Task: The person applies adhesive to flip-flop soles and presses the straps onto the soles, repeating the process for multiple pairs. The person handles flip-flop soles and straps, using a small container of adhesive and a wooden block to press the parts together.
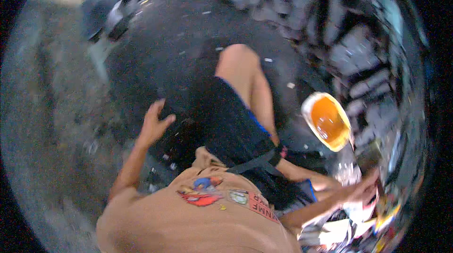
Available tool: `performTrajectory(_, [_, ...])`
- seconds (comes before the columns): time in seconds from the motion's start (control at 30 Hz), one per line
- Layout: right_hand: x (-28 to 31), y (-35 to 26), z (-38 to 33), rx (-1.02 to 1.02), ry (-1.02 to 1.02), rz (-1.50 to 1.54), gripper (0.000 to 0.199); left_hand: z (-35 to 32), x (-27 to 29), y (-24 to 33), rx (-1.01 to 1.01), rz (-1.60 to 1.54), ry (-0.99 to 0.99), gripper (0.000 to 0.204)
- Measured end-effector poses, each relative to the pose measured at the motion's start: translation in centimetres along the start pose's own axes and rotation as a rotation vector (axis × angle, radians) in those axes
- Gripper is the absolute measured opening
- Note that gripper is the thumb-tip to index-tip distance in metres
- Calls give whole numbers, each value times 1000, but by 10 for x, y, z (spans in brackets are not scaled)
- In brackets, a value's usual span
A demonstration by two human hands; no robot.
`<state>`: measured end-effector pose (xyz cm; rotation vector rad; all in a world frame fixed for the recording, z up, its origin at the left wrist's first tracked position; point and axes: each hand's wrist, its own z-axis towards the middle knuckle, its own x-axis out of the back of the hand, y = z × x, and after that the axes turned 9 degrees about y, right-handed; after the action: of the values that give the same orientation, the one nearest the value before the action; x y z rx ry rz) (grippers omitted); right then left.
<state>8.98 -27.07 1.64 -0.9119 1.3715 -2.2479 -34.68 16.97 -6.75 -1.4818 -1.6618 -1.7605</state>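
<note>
L hand (156, 123), open and seemingly empty, hangs over dark floor (165, 50), ctr-left of frame; container (337, 146), orange inside w/ pale rim, sits right of ctr; R hand (367, 187), lower right, by blurred clutter (337, 234), grip unclear. Work looks underway; done vs. left can't be told.

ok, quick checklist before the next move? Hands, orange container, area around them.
1. Left hand free: ok, fingers spread, holding nothing visible.
2. Right hand grip: cannot tell, too blurred.
3. Orange container uncovered: ok, interior shows.
4. Its contents: cannot tell, blurred.
5. Space around right hand clear: not ok, clutter lies close by.
</note>
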Motion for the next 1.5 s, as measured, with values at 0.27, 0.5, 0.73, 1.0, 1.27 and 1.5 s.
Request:
performTrajectory(0.27, [-22, -2, -28, 435, -646, -206, 20, -17, -2, 17, 26, 6, -2, 39])
performTrajectory(0.5, [-25, 37, -34, 332, -424, -95, 19, 49, 50, 192, -220, -266, 524, 38])
performTrajectory(0.73, [-7, 41, -2, 177, -408, -229, 25, -13, -108, 176, -247, -181, 528, 40])
performTrajectory(1.0, [14, 77, -3, 78, -528, -164, 26, 4, -79, 229, -962, 312, 188, 28])
performTrajectory(1.27, [4, 58, 17, 382, -294, -73, 37, 17, -110, 257, 43, -1114, -547, 28])
performTrajectory(1.5, [-47, -104, -66, 42, -462, 795, 27, -28, -132, 313, 63, -1471, -729, 51])
